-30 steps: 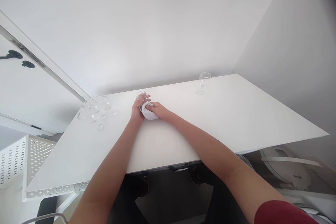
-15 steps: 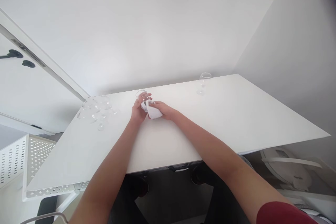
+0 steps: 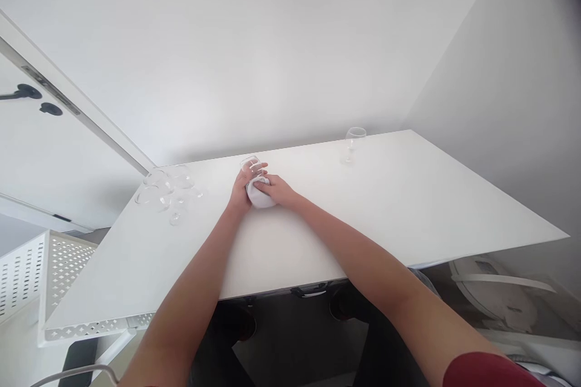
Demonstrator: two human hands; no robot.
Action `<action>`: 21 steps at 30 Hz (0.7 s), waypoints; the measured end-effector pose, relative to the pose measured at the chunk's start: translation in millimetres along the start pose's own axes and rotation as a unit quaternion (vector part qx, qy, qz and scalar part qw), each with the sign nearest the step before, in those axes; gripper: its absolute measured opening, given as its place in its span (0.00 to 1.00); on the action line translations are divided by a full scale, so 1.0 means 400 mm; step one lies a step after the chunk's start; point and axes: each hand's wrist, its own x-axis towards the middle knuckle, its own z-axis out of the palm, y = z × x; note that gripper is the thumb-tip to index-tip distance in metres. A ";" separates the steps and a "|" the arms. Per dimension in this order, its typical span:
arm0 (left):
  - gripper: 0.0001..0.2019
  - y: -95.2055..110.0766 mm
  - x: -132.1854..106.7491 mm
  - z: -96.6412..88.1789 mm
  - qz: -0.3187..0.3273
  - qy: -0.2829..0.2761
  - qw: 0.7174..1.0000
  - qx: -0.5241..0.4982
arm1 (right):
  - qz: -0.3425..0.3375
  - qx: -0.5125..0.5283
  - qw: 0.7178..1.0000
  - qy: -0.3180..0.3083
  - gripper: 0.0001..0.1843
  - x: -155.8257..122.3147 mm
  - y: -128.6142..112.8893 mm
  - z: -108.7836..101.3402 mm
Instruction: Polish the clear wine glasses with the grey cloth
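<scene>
The left hand (image 3: pixel 242 185) curls its fingers around a clear drinking glass (image 3: pixel 250 162) near the back edge of the bench (image 3: pixel 385 205); the right hand (image 3: pixel 278 189) grips a white cloth (image 3: pixel 261 198) against it. Upright stemmed glasses (image 3: pixel 155 180) crowd the back left corner.

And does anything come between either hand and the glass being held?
Yes, for the right hand: the white cloth lies between it and the near end of the held glass. Nothing visible comes between the left hand and the glass.
</scene>
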 end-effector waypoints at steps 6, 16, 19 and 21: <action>0.26 -0.001 0.001 0.006 0.030 0.019 0.999 0.015 | -0.030 0.039 0.988 0.144 0.26 0.027 0.026 0.001; 0.33 -0.036 -0.002 0.008 0.044 -0.040 0.992 0.111 | -0.074 0.124 0.986 0.084 0.26 -0.003 -0.021 0.003; 0.34 -0.043 -0.006 0.003 0.046 -0.043 0.990 0.126 | -0.072 0.120 0.988 0.068 0.26 -0.013 -0.038 -0.002; 0.34 -0.045 -0.008 0.001 0.043 -0.046 0.988 0.144 | -0.061 0.105 0.990 0.070 0.27 -0.014 -0.042 -0.006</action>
